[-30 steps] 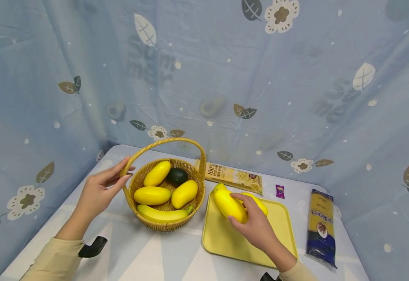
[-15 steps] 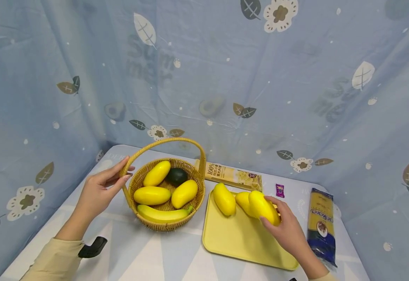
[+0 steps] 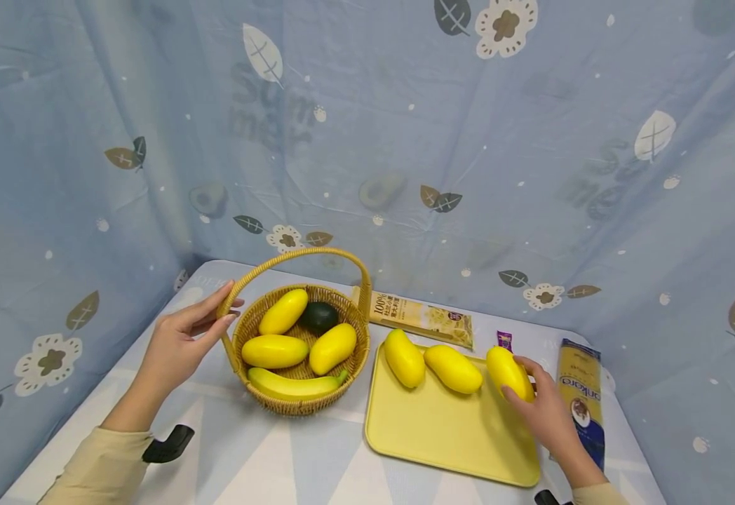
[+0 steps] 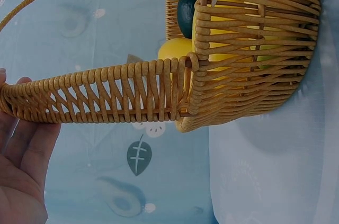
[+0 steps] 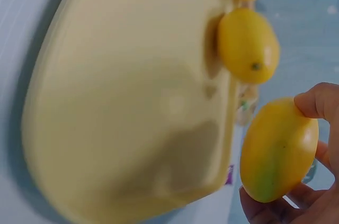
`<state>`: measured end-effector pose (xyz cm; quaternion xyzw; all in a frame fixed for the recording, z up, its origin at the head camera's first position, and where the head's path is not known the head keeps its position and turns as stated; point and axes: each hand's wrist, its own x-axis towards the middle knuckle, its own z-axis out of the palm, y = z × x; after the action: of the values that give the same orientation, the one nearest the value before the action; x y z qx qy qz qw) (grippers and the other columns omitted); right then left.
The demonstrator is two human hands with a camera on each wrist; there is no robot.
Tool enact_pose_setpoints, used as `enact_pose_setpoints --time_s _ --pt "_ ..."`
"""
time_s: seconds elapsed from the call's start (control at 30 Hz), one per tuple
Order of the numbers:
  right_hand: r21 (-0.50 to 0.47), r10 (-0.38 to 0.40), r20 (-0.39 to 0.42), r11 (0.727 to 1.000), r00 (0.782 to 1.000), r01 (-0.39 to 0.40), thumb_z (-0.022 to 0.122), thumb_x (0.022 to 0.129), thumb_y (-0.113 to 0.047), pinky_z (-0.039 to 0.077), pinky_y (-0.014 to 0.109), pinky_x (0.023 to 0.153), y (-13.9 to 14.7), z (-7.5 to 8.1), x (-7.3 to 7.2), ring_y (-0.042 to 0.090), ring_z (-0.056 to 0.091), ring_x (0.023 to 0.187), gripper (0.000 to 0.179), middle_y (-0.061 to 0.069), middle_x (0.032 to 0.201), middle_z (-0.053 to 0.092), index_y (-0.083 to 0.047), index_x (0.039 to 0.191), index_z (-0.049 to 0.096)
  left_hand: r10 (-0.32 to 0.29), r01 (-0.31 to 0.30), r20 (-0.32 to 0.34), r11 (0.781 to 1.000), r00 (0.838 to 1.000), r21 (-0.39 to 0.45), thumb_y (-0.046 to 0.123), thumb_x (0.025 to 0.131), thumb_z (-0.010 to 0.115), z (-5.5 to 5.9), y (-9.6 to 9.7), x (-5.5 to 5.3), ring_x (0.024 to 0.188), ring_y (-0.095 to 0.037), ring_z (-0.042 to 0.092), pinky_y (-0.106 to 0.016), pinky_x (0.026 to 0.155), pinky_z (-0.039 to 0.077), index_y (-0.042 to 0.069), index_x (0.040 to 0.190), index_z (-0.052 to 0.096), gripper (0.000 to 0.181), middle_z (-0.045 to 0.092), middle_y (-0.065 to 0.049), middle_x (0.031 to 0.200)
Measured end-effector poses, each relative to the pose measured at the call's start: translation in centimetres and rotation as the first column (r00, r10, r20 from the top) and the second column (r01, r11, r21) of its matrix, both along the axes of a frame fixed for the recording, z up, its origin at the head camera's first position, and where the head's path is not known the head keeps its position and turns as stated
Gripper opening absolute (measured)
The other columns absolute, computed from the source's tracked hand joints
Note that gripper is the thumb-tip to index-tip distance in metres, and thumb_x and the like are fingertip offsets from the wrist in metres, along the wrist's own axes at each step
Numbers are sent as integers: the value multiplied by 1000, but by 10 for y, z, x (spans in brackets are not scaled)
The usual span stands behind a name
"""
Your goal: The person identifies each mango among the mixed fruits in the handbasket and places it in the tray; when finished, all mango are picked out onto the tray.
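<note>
My left hand [image 3: 184, 333] pinches the left side of the arched handle of a wicker basket [image 3: 292, 407]. Inside the basket lie several yellow mangoes [image 3: 275, 351], a banana [image 3: 294, 384] and a dark green avocado-like fruit [image 3: 319, 318]. My right hand [image 3: 547, 407] grips a yellow mango [image 3: 508, 373] over the far right corner of a yellow tray [image 3: 443, 438]. Two more mangoes rest along the tray's far side, one at the left [image 3: 404, 358] and one in the middle [image 3: 454, 369]. In the right wrist view, thumb and fingers hold the gripped mango [image 5: 278, 150] from opposite sides.
A long pasta packet [image 3: 421, 319] lies behind the tray. A small purple-wrapped sweet [image 3: 504, 341] sits past its far right corner. Right of the tray lies a blue and gold packet [image 3: 578, 393], partly covered by my right hand. Patterned blue curtains surround the table.
My right hand let go of a mango at the tray's far left. It then took another mango from beside the middle one and carried it right. The left hand stays on the handle.
</note>
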<state>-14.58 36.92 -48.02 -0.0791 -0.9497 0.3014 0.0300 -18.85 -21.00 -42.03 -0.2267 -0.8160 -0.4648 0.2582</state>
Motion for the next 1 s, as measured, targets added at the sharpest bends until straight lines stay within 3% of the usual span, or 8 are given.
enact_pose_setpoints --time_s 0.23,0.47,0.67,0.8,1.0 --pt "14 -38 51 999 998 37 68 98 -38 44 63 105 9 -15 -7 46 47 121 74 30 144 41 -5 155 33 12 -12 18 1000 1000 2 -11 89 72 1 1 1 105 8 64 -9 83 52 17 147 56 67 73 -15 117" --pt "75 -27 72 997 997 22 69 98 -38 39 69 107 14 -29 -13 53 43 128 74 33 148 38 -7 155 35 13 -12 6 1000 1000 -3 -13 87 72 0 1 0 105 8 64 -8 84 52 13 147 57 67 74 -16 116" --pt "104 -26 89 994 996 17 68 97 -43 36 70 108 11 -31 -13 54 41 130 77 33 150 35 -7 156 34 13 -13 -7 1000 1000 -11 -13 87 73 1 1 0 105 10 63 -8 84 51 12 147 56 67 74 -14 115" --pt "98 -26 99 995 995 16 65 99 -38 35 71 108 11 -29 -11 53 41 131 73 32 151 33 -9 158 32 9 -9 -20 1000 1000 -12 -14 86 73 1 0 -1 105 11 63 -8 84 51 9 145 57 65 74 -15 115" --pt "84 -19 96 996 995 11 63 101 -35 33 71 110 12 -29 -9 53 39 133 71 32 153 33 -8 158 32 7 -7 -24 1000 1000 -15 -14 86 73 2 1 0 105 11 63 -8 84 51 12 146 57 67 74 -15 114"
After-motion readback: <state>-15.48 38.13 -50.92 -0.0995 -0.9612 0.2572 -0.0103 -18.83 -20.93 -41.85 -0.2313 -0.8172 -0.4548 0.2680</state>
